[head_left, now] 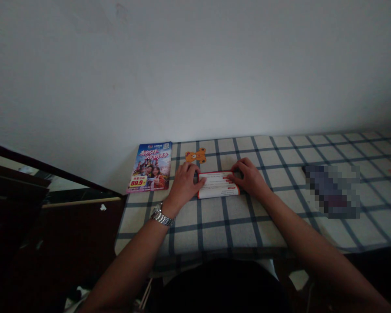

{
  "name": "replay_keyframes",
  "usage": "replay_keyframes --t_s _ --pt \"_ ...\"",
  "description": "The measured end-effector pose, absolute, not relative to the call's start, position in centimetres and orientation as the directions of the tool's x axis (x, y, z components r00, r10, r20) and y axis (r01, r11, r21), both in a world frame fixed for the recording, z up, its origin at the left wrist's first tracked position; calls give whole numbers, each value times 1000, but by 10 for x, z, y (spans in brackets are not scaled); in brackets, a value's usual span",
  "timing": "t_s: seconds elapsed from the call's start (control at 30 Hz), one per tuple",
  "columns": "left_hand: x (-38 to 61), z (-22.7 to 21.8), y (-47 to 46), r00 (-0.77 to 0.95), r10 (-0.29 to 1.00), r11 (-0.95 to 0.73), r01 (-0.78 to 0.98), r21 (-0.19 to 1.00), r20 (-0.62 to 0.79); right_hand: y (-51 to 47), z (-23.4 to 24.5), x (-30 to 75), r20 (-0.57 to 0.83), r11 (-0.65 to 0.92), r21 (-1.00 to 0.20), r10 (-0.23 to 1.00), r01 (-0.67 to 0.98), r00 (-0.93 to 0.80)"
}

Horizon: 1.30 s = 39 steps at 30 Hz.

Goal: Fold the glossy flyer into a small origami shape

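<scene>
Flanking the printed paper (217, 187): a flyer (152, 163) leftward; a blurred object (329, 189) rightward.

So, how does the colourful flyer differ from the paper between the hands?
The flyer shows much blue and pink; the paper is mainly white with red edges. The left hand and right hand hold the paper, not the flyer. The flyer looks larger than the paper. Both carry print.

I see a checked tablecloth (214, 234) w/ an orange bear print (198, 155) nr the pale wall (195, 69). On the cloth at R, I get a dark pixelated obj. (327, 189), ID unclear. Lower L, I spot a white scrap (103, 207) on the dark floor (71, 234).
</scene>
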State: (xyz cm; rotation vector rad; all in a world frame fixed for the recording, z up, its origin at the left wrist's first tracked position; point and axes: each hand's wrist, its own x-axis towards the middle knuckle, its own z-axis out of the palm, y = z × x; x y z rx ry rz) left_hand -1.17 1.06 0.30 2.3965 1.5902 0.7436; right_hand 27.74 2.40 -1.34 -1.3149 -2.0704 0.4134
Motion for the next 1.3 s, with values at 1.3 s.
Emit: replay_keyframes --t_s 1.3 --pt "-15 8 13 614 721 -693 618 372 322 26 -17 278 368 463 -556 882 690 -295"
